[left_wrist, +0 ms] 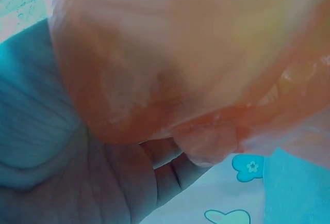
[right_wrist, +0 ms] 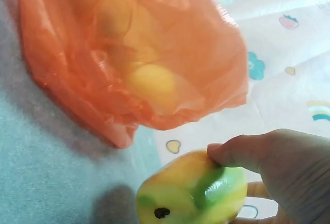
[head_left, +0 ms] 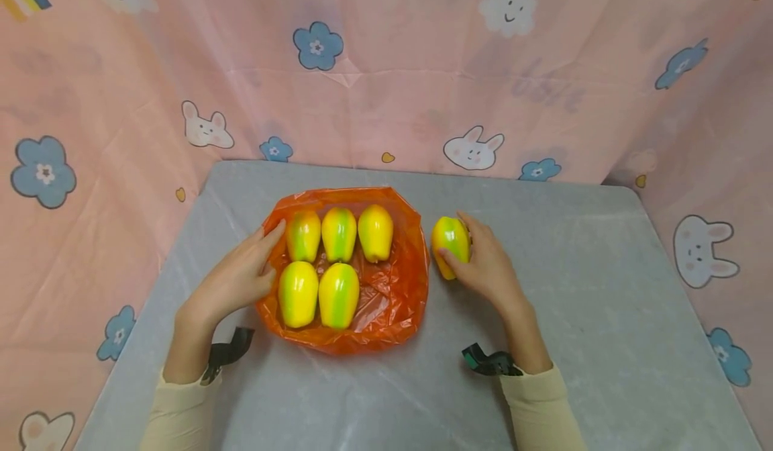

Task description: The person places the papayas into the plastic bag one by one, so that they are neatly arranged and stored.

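Observation:
My right hand [head_left: 490, 263] grips a glossy yellow-green papaya [head_left: 449, 241], just right of an orange plastic bag [head_left: 401, 303]. In the right wrist view the thumb lies on top of this papaya [right_wrist: 193, 188], and its dark end spot shows. The bag stands with its mouth wide, its rim spread outward. Inside are a back row of three papayas [head_left: 339, 233] and a front row of two papayas [head_left: 298, 294] at the left. My left hand [head_left: 232, 273] rests against the bag's left side, fingers extended along the rim. In the left wrist view, bag plastic covers part of the fingers.
A grey tabletop [head_left: 362, 404] carries the bag. Pink cloth [head_left: 386, 88] with printed flowers and rabbits hangs behind the table and along both sides. Within the bag, bare plastic shows at the front right, beside the front row.

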Demonstrator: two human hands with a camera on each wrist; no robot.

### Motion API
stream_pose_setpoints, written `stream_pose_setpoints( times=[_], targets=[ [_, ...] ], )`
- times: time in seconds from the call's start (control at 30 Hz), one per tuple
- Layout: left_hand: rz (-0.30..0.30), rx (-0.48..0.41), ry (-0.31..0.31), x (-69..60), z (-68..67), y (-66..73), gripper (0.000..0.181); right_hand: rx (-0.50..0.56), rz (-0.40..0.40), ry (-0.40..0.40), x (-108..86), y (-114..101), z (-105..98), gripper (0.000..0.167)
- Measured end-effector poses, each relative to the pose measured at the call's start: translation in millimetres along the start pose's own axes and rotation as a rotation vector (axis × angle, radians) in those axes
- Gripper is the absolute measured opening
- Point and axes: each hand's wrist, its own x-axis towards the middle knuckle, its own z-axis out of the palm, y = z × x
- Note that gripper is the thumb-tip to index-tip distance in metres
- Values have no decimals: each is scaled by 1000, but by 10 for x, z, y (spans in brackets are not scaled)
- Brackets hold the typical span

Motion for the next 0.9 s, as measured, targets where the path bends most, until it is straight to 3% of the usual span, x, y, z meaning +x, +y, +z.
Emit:
stream_pose_setpoints(
  times=[0.5,0.9],
  targets=[
    [1,-7,0,-1,-5,5,82,52,-52,79,-168,-208,-187,75],
    [-6,-10,0,-15,-4,5,82,189,-80,144,-286,-387,-286,76]
  ],
)
